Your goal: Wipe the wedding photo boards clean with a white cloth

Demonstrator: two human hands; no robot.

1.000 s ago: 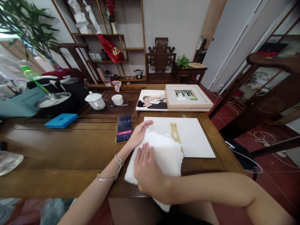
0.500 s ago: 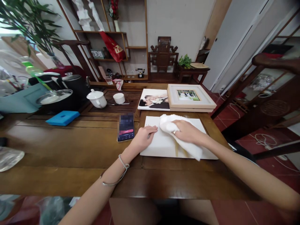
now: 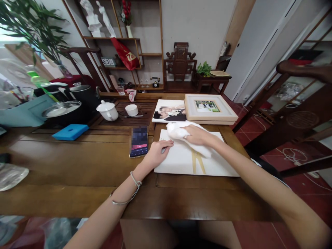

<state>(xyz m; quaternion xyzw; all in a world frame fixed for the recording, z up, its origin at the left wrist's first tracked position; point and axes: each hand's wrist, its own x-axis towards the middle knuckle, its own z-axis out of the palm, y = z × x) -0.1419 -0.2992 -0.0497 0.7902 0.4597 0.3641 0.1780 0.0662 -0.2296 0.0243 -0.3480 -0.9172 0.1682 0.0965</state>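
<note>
A flat white panel [image 3: 176, 162] lies on the wooden table, with two tan strips [image 3: 198, 163] showing on its lower middle. My right hand [image 3: 198, 135] is closed on a bunched white cloth [image 3: 177, 131] and presses it onto the panel's upper part. The cloth hides some of the panel's surface and far edge. At the panel's left side, my left hand [image 3: 158, 152] rests with its fingers stretched out over the surface, holding nothing. Just left of that hand lies a phone [image 3: 139, 141] with its screen lit.
Behind the panel are a photo print [image 3: 169, 111] and a framed photo [image 3: 211, 109]. A white lidded cup [image 3: 107, 110], a small white bowl [image 3: 131, 110] and a blue block [image 3: 70, 132] stand to the left. A dark wooden chair [image 3: 298, 103] is at the right.
My right hand has moved the cloth up and to the left across the panel, uncovering more of the tan strips. My left hand has stayed in nearly the same place.
</note>
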